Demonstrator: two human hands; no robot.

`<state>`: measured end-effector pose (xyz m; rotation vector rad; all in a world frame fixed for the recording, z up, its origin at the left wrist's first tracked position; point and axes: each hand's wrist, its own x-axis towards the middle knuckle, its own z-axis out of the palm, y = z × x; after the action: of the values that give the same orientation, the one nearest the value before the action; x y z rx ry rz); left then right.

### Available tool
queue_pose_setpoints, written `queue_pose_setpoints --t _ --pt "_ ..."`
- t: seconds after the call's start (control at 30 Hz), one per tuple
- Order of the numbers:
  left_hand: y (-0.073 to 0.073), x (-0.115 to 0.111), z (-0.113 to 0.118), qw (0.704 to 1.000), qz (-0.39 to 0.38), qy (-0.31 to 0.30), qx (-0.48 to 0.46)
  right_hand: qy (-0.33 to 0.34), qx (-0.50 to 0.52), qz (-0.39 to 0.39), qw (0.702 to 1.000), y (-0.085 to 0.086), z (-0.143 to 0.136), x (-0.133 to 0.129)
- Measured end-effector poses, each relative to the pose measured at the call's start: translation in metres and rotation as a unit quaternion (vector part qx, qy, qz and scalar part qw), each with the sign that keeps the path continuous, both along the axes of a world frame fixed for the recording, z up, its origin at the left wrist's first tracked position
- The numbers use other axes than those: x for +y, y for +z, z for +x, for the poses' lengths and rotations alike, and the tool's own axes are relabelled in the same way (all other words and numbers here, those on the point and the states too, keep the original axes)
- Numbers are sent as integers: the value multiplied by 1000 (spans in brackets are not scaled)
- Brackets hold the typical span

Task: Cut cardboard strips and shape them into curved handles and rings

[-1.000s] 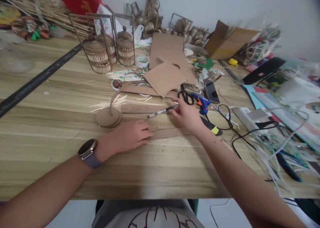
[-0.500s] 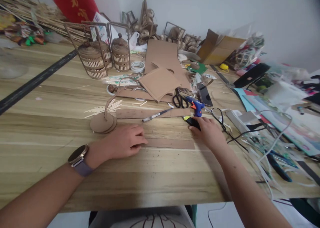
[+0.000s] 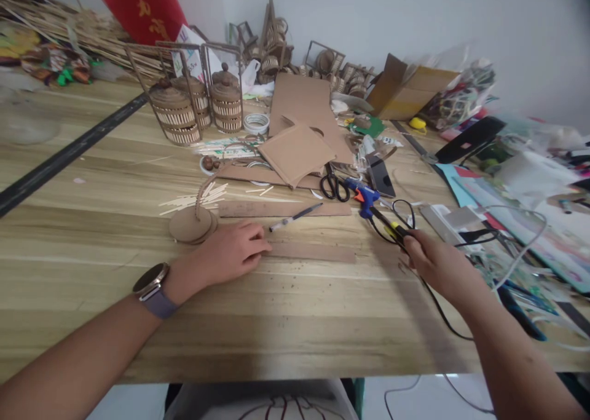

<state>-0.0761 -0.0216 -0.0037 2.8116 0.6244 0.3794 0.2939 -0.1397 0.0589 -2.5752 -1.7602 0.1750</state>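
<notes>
My right hand (image 3: 437,263) is closed around a black and yellow utility knife (image 3: 400,233), its tip pointing up and left toward the glue gun. My left hand (image 3: 235,251), wearing a watch (image 3: 151,278) on its wrist, rests on the table with bent fingers on the left end of a narrow cardboard strip (image 3: 313,251). That end is hidden under the fingers. Beyond the strip lie a pen (image 3: 295,217) and a second cardboard strip (image 3: 239,208). Cardboard discs (image 3: 191,224) lie just past my left wrist.
A blue glue gun (image 3: 365,197), black scissors (image 3: 334,185) and a phone (image 3: 380,175) lie beyond my right hand. Small lidded baskets (image 3: 175,114) stand at the back left. Cables and a power strip (image 3: 442,223) crowd the right side. Cardboard sheets (image 3: 299,152) lie mid-table.
My right hand has lifted the utility knife off the table and drawn it to the right, away from the strips. My left hand stays on the strip's end.
</notes>
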Motion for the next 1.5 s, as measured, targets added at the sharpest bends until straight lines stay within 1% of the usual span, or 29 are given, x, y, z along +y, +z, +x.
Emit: queue_pose_setpoints --t 0.07,0.17,0.23,0.3,0.4,0.5,0.63,0.8,0.93,1.07,1.17,1.27,1.4,1.5 --pt "1 2 0 1000 4 28 5 -5 90 20 996 2 -10 3" --pt "3 3 0 999 12 49 17 20 249 40 967 -4 -34 11" --pt "4 2 -1 999 11 37 22 45 347 42 936 -9 -52 19" --pt "5 0 -4 1000 7 14 23 55 434 34 899 -13 -68 27" --pt "6 -2 -11 1000 5 -6 27 68 513 -10 856 -15 -87 39" --pt "6 -3 -19 999 10 2 41 99 547 -47 830 -17 -97 46" --pt "6 0 -25 999 -1 22 43 138 580 -85 798 -19 -102 44" --pt "9 4 -24 999 -15 33 37 146 601 -108 778 -17 -103 35" --pt "17 6 -13 997 -2 74 -13 146 640 -113 746 -16 -100 31" --pt "20 10 10 992 35 116 -48 143 673 -128 715 -17 -99 27" --pt "16 18 28 985 33 147 -85 142 682 -124 707 -19 -100 26" --pt "8 31 42 977 47 173 -119 136 684 -120 707 -21 -101 28" --pt "-6 45 54 973 75 188 -108 137 675 -135 713 -25 -99 31" --pt "-17 48 59 972 92 200 -78 155 660 -152 720 -26 -97 32"
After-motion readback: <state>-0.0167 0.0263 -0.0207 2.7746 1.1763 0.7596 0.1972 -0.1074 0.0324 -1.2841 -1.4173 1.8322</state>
